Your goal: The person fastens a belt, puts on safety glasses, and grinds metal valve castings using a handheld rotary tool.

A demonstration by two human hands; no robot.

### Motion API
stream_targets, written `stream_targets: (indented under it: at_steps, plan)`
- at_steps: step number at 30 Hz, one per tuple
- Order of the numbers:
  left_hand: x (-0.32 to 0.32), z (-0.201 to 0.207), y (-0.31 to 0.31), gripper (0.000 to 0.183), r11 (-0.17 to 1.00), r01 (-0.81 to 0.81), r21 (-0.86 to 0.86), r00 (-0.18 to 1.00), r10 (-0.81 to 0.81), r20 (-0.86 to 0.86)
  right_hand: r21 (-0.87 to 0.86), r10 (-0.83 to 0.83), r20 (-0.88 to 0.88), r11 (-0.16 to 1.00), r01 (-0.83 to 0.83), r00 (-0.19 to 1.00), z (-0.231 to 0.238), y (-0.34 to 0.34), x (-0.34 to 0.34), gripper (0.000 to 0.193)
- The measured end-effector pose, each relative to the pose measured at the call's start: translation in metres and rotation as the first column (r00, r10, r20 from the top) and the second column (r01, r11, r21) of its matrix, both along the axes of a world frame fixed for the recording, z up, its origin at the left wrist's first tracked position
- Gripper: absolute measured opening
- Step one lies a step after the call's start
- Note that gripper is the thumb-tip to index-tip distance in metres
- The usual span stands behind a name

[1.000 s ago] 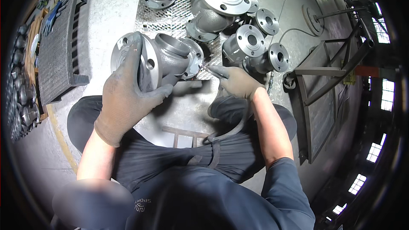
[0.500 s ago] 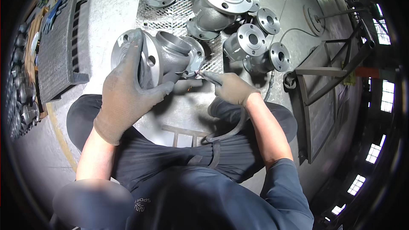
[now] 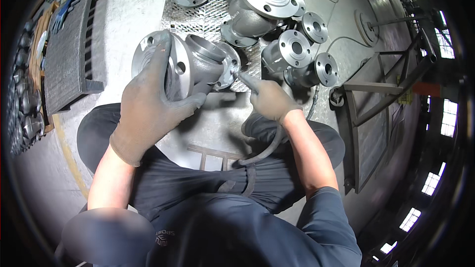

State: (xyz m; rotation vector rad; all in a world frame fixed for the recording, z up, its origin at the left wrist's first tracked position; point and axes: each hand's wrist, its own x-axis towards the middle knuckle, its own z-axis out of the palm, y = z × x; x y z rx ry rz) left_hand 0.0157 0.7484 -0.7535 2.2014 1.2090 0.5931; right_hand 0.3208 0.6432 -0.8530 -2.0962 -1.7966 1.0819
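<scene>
My left hand (image 3: 154, 101), in a brown and grey work glove, grips a grey cast valve body (image 3: 204, 66) by its large machined flange. The fingers lie over the flange's face and the thumb points right. The valve body lies on its side, its threaded round opening facing up and away. My right hand (image 3: 271, 98), gloved too, is closed around a slim air grinder (image 3: 241, 75), mostly hidden by the fingers. Its tip reaches the smaller flange (image 3: 230, 67) at the valve body's right end; whether it touches cannot be made out. A grey hose (image 3: 269, 149) runs from below that hand.
More flanged valve bodies (image 3: 252, 17) stand beyond on a patterned metal plate (image 3: 193, 22) and to the right (image 3: 295, 49). At left is a dark metal bench (image 3: 67, 49) with blue gloves (image 3: 62, 16). A steel frame (image 3: 371, 118) stands at right; a flat metal grate (image 3: 213, 154) lies between my legs.
My right hand has moved the grinder's tip slightly up, from the flange's lower edge toward its face. Small sparks seen below it are gone. My left hand keeps its hold.
</scene>
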Motion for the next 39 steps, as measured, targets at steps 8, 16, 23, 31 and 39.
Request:
stream_targets:
  at_steps: [8, 16, 23, 31, 39]
  plan:
    - [0.004, -0.002, 0.0, 0.113, 0.998, 0.004, 0.063, 1.0, -0.005, 0.029, -0.115, 0.142, 0.07, 0.984, -0.133, 0.987, 0.004, 0.0, -0.004, 0.065]
    - [0.002, 0.002, 0.0, 0.117, 0.999, -0.009, -0.045, 1.0, 0.008, -0.018, -0.055, 0.105, 0.113, 0.994, -0.099, 0.988, 0.013, 0.012, -0.013, 0.067]
    - [0.005, 0.001, 0.001, 0.117, 1.0, -0.002, -0.021, 0.999, 0.003, 0.032, -0.05, 0.146, 0.182, 0.989, -0.139, 0.972, 0.015, 0.029, -0.011, 0.064]
    - [0.005, -0.001, 0.0, 0.117, 1.0, -0.018, -0.01, 1.0, 0.018, 0.008, -0.034, 0.136, 0.161, 0.991, -0.133, 0.977, 0.008, 0.019, -0.014, 0.066]
    - [0.007, 0.004, -0.002, 0.116, 0.991, -0.049, -0.125, 0.999, 0.051, 0.009, -0.092, -0.047, 0.13, 0.994, 0.06, 0.99, 0.012, 0.005, -0.039, 0.062]
